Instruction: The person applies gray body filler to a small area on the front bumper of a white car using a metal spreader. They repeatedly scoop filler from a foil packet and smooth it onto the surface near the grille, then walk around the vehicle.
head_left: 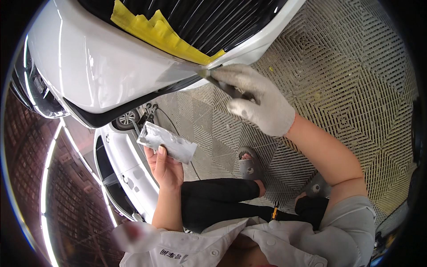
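My bare left hand [167,169] pinches a small flat putty board [167,142] between thumb and fingers. Grey-white paste is smeared over the board, thicker at its upper left end. My right hand [264,100], in a white knitted glove, is closed round a dark flat putty knife [227,86]. The knife's pale tip lies against, or very near, the lower edge of a white car bumper [115,71]; I cannot tell if they touch. A dull grey patch [178,66] shows on the bumper left of the tip. Yellow masking tape [164,40] runs along the grille's edge just above.
The black slatted grille [204,22] fills the top. Farther left stand a second white car [129,169] and a dark one [33,89]. A dark hose or cable [173,122] lies across the grated floor tiles [342,102]. My sandalled feet [251,167] are below my hands.
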Tool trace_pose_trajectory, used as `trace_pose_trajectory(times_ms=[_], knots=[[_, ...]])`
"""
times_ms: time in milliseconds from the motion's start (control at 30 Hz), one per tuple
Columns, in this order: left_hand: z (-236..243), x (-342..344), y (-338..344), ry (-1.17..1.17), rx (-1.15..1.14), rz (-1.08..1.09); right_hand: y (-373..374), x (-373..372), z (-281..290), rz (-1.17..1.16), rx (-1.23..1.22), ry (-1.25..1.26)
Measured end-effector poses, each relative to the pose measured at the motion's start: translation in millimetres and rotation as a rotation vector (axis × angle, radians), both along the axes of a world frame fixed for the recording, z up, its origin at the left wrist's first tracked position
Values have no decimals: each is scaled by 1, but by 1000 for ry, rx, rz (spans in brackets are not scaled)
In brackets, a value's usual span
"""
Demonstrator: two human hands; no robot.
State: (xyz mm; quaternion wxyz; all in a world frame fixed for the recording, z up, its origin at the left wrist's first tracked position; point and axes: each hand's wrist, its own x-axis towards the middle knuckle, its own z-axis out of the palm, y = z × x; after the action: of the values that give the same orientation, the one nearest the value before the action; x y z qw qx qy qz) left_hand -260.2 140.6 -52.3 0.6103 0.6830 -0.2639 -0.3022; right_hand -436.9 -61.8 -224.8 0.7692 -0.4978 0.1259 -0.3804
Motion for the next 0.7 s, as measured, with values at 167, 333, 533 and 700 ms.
trace_pose_trajectory(times_ms=[167, 333, 533, 700], knots=[[-2, 0, -2, -18, 19, -6, -14, 7, 13, -93, -25, 30], [-3, -2, -2, -20, 33, 0, -20, 4, 20, 109, 186, 47], [-3, -2, -3, -19, 40, -1, -20, 7, 21, 85, 256, 1], [-4, -3, -4, -21, 36, -16, -23, 13, 21, 16, 161, 22]])
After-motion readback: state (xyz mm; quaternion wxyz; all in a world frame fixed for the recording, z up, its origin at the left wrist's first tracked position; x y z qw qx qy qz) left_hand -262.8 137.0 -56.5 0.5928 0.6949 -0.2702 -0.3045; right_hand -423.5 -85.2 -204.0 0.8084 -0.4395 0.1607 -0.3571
